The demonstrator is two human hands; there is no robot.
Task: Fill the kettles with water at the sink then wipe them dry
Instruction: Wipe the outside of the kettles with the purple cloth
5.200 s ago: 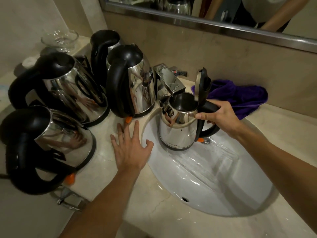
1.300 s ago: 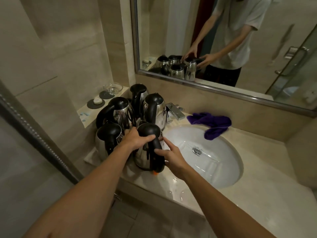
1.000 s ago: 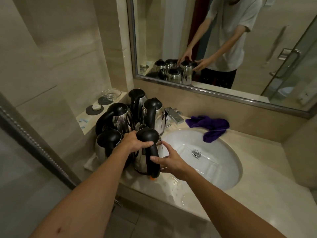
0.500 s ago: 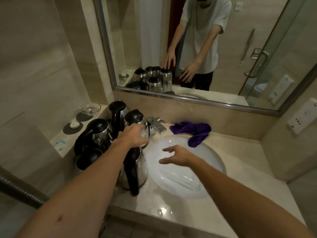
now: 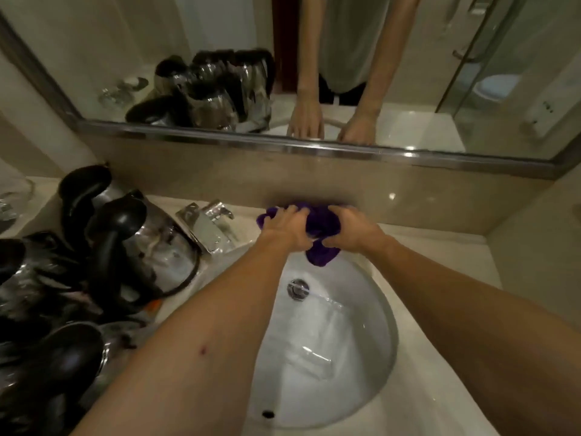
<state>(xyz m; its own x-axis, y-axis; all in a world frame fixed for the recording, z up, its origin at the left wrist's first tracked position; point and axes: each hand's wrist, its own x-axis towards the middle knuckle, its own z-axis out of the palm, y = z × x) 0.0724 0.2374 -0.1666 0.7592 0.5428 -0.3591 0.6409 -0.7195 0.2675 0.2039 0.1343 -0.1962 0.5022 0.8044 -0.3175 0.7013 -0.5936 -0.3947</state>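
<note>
Bathroom counter [image 5: 440, 262]: we are gripping the cloth [image 5: 320, 228] behind the sink [image 5: 330, 357].
Our left hand [image 5: 284, 229] and right hand [image 5: 350, 229] are both clutching the bunched purple cloth, fingers curled into it, one end hanging over the sink's rim. Kettles [image 5: 141, 240] are crowding the counter left of our left hand, beside the tap [image 5: 206, 226].

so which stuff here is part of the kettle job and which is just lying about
Part of the job:
- purple cloth, gripped by left hand and right hand
- kettles grouped left of the basin
- sink
- tap

Just lying about:
- glass dish on the far-left ledge
</note>
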